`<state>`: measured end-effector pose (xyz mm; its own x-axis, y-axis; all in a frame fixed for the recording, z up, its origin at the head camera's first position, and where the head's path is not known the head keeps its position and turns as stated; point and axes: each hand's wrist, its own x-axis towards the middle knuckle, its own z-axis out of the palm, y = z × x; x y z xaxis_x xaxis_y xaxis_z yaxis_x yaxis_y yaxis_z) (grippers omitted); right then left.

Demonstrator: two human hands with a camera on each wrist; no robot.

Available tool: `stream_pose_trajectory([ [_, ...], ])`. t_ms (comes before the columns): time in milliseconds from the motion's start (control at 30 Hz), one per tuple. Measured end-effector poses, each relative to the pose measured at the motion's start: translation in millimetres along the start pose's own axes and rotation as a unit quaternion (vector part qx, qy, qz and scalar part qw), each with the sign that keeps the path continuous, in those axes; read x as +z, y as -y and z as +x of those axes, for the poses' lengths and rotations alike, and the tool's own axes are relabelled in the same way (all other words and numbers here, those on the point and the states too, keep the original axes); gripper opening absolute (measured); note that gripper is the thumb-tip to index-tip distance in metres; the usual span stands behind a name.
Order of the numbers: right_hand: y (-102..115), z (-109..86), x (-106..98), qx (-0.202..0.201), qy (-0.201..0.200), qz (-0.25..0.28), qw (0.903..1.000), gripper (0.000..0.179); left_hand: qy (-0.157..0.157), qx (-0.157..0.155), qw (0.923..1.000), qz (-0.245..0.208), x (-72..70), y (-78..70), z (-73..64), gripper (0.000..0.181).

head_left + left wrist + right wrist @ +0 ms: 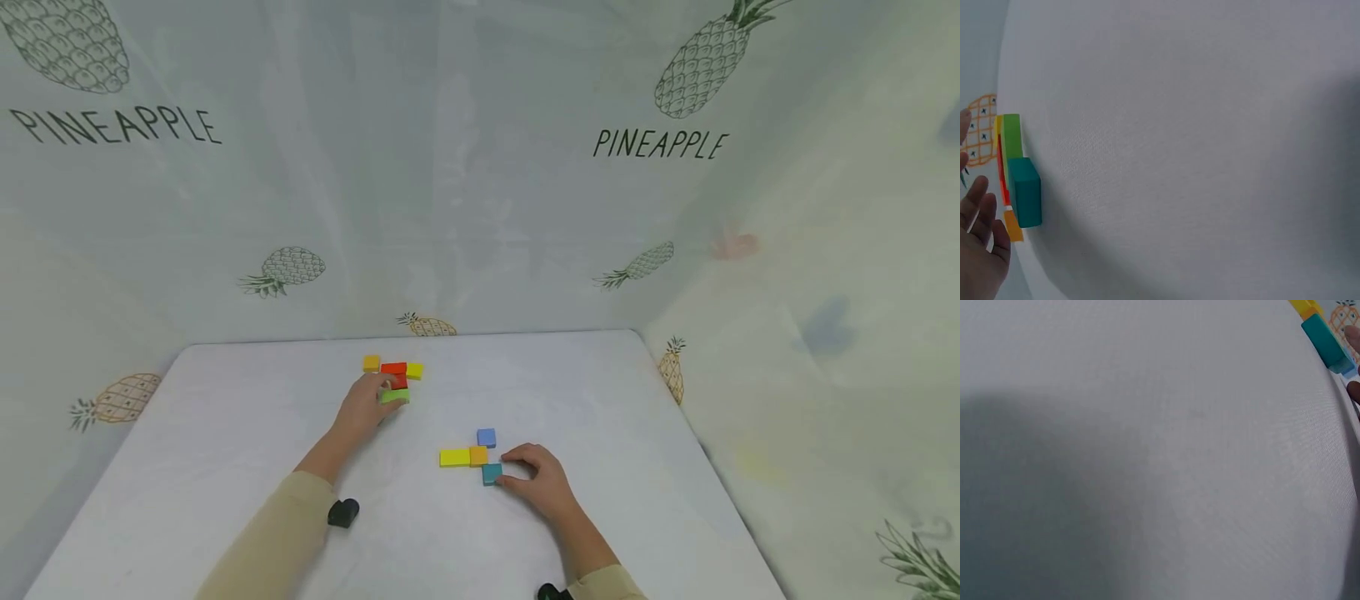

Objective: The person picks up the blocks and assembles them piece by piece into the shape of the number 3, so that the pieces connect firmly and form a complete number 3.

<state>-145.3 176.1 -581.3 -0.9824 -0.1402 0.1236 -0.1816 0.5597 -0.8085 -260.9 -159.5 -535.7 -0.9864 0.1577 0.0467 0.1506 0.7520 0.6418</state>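
At the back left of the table, my left hand (369, 402) reaches over a group of coloured blocks, thumb and fingers spread apart. Its fingertips overlap a red block (394, 367), and the thumb lies along a lime green block (395, 396). In the left wrist view a teal block (1027, 192) stands in front of the green one; the hand hides it in the head view. My right hand (546, 486) is near the middle, thumb tip right at another teal block (491, 474), index finger apart from it. An orange block (478, 456) and a blue block (487, 437) lie just beyond.
A long yellow block (454, 457) adjoins the middle orange one. An orange block (371, 363) and a yellow block (415, 371) flank the back group. The white table (600, 400) ends at a pineapple-print curtain (450, 167) behind.
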Motion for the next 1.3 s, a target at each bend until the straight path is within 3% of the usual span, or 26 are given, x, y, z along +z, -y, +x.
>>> stream_pose_trajectory([
  [367,-4.5,-0.9,1.3,-0.024,-0.020,0.004,0.9995,0.024,0.029,-0.029,0.9990,0.016,10.5,10.5,25.1,0.050],
  [767,-5.4,0.0,0.9,-0.021,-0.020,0.007,0.9996,0.023,0.076,-0.061,0.9916,0.086,8.4,8.7,45.0,0.048],
  [1033,-2.1,0.1,-0.6,-0.024,-0.024,0.003,0.9994,0.023,0.092,-0.034,0.9880,0.119,-2.6,2.5,47.7,0.049],
  [1300,-2.6,0.8,0.2,-0.019,-0.029,0.002,0.9994,0.023,0.084,-0.007,0.9844,0.155,2.2,7.5,51.6,0.044],
])
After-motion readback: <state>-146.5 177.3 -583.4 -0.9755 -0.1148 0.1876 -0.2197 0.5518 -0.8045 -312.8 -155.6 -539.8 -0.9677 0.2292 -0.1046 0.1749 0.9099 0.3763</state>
